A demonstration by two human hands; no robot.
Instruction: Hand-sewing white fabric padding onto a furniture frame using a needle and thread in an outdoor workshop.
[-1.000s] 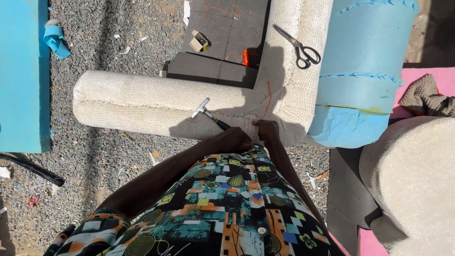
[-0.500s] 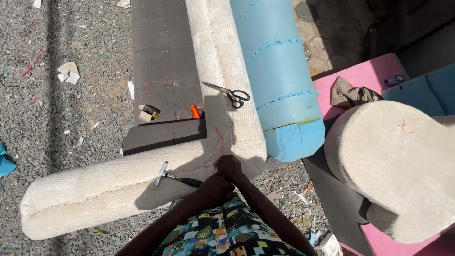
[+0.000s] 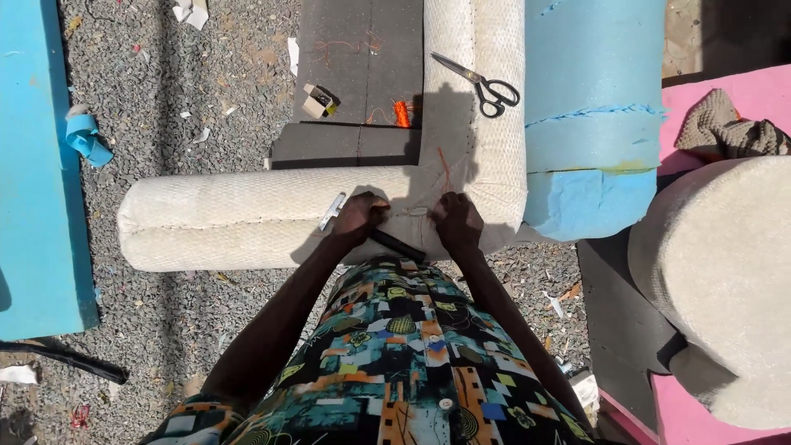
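Observation:
An L-shaped padded sofa piece (image 3: pixel 239 214) covered in cream fabric lies on gravel. My left hand (image 3: pixel 360 216) rests on its corner, closed around a small hammer (image 3: pixel 333 211) with a metal head and a black handle that sticks out toward my body. My right hand (image 3: pixel 458 221) presses on the cream fabric at the corner seam, fingers bent, close beside the left. An orange thread runs up the fabric just above my right hand.
Scissors (image 3: pixel 486 84) lie on the cream arm higher up. An orange thread spool (image 3: pixel 401 113) and a small box (image 3: pixel 318 100) sit on a dark board (image 3: pixel 354 58). Blue foam (image 3: pixel 593 107) lies to the right, another cream cushion (image 3: pixel 725 280) on pink foam. A blue panel (image 3: pixel 33 165) stands left.
The view has swung so the padded piece sits upright in frame. The hammer lay on the fabric before; my left hand now grips it, and both hands sit apart on the corner.

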